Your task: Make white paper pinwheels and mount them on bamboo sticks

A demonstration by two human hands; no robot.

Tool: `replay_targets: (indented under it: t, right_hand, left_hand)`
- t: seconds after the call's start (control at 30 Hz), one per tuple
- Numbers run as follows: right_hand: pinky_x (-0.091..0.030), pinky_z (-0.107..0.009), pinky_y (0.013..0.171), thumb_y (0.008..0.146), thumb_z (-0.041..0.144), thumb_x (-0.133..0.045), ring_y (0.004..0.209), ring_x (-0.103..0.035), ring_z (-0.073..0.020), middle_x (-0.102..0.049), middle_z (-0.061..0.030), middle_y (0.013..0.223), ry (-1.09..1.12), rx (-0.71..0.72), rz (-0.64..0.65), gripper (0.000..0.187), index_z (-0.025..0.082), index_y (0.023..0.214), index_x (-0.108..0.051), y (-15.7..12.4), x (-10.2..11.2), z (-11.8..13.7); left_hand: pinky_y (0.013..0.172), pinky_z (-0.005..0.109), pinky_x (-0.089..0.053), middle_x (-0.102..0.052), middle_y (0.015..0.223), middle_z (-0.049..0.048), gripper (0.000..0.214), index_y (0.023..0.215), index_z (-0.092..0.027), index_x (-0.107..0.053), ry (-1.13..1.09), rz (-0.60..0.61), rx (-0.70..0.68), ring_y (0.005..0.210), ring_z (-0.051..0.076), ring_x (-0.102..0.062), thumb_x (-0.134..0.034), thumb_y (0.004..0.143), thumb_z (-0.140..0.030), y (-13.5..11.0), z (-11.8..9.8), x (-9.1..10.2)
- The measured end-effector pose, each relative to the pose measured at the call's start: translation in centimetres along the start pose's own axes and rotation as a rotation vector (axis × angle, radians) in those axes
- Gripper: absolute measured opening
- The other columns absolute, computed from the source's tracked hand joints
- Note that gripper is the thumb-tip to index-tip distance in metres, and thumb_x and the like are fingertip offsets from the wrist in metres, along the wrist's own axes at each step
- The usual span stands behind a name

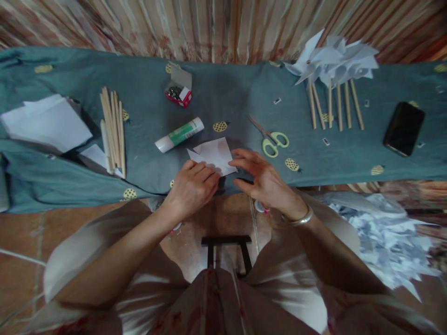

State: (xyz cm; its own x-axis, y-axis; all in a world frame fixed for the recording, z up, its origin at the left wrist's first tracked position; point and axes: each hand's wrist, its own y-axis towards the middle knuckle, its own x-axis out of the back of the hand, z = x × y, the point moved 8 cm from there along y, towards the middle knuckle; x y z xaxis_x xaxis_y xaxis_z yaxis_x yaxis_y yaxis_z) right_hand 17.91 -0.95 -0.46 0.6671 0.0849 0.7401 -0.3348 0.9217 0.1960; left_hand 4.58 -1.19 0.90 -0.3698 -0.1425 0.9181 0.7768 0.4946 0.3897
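A small white sheet of paper [218, 151] with a slit or fold at its upper left lies at the table's front edge. My left hand [195, 184] is closed over its lower left part, fingers curled and pressed together on it. At the paper's right edge is my right hand [258, 177], its fingers stretched and apart from the thumb, fingertips touching or nearly touching the sheet. A glue stick [179, 135] with a green label lies just beyond the paper on the left. Scissors [270, 137] with light green handles rest open to the right.
Wooden sticks [113, 130] and white paper sheets [50, 123] lie at left. A small red box [179, 88] of metal pins stands open at the back. Paper pinwheels [331, 60] on sticks and a black phone [404, 128] are at right. More folded paper [387, 242] sits below right.
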Motion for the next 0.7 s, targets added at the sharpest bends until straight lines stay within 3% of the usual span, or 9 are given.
replay_targets:
  t: [0.33, 0.7]
  right_hand:
    - [-0.049, -0.045, 0.107, 0.084, 0.018, -0.070, 0.119, -0.065, -0.0236, -0.067, -0.0068, 0.128, 0.300, -0.079, 0.034, 0.007, 0.023, 0.087, -0.073, -0.1, 0.1, -1.1]
    - [-0.051, -0.046, 0.102, 0.085, 0.019, -0.069, 0.115, -0.065, -0.0230, -0.067, -0.0074, 0.126, 0.242, -0.105, -0.015, 0.005, 0.022, 0.083, -0.072, 0.7, -1.0, -1.5]
  left_hand:
    - [0.073, 0.033, -0.047, -0.074, 0.091, 0.0060, 0.014, 0.101, -0.013, -0.067, -0.119, -0.028, -0.067, 0.080, 0.018, -0.065, -0.053, 0.096, -0.012, -1.3, -1.1, 0.7]
    - [0.072, 0.032, -0.048, -0.075, 0.090, 0.0055, 0.014, 0.103, -0.013, -0.066, -0.066, -0.017, -0.063, 0.082, 0.019, -0.066, -0.054, 0.097, -0.014, -1.5, -1.3, 0.2]
